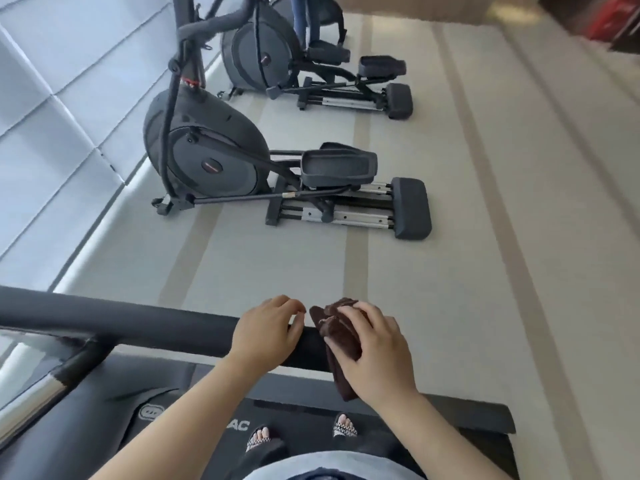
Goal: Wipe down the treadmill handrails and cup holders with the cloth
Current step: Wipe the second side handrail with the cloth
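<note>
A black padded treadmill handrail [138, 322] runs from the left edge toward the centre. Near its right end a dark brown cloth [337, 329] is draped over the rail, and my right hand [372, 348] presses on it and grips it. My left hand [266, 332] rests on top of the rail just left of the cloth, fingers curled loosely over the bar and holding nothing else. The rail's end is hidden under the cloth and my right hand. No cup holder is in view.
Below the rail lies the black treadmill deck [450, 420], where my feet stand. A chrome upright [31, 401] joins the rail at lower left. Two elliptical trainers [242, 168] stand on the grey floor beyond; a person's legs [304, 19] are on the far one.
</note>
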The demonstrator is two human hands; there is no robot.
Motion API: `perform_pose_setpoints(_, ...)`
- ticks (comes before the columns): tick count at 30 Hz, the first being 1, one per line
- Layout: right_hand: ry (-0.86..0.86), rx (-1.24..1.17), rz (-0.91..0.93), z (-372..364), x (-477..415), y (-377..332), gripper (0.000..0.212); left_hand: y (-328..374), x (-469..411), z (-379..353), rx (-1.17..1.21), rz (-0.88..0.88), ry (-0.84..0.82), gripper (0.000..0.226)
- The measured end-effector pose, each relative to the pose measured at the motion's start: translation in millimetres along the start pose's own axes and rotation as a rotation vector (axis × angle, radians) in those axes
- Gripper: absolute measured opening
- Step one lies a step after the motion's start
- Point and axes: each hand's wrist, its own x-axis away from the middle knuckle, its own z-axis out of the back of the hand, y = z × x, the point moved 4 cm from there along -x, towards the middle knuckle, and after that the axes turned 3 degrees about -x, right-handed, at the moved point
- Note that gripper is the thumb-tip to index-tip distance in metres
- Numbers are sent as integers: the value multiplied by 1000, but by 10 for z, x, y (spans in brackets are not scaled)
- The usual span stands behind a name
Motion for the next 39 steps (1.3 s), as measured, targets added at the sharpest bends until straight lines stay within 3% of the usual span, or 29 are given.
perform_pose_setpoints(9, -14, 50, -381, -66, -151, -26, 48, -68, 1, -48, -18, -70, -109, 29)
perform_pose_setpoints(16, 320, -193, -503, 12, 530, 38, 45, 114, -92, 1, 74, -267, -170, 25)
perform_pose_setpoints(25, 440, -171, -833, 218, 1671, 446, 42, 1324, 103, -261, 107, -723, -259, 19)
perform_pose_setpoints(33, 469, -73, -1132, 597, 2778, 1053, 48, 2697, 651, -987, 46, -1030, -530, 28)
perform_pose_setpoints(39, 554, -43, -1246, 1109, 3519, 1642, 48, 3837, 1068, -1498, 3, -1239, -623, 28)
